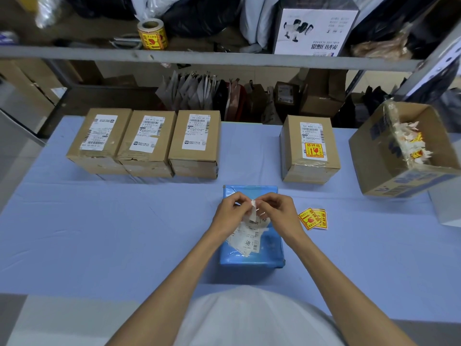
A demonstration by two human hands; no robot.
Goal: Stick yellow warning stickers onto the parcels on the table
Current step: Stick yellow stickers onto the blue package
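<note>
Now the left grip (230, 211) and right grip (279, 208) are both pinched on one small white slip (253, 208) right above the blue parcel (252, 192) on the bench (99, 221), probably peeling a sticker where it will land, spare stickers (313, 219) lying just beside for reach

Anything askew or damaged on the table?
Two things. The shipping label on the blue parcel is crumpled and torn, not flat. The open carton of scraps at far right looks tilted. Nothing spilled.
</note>
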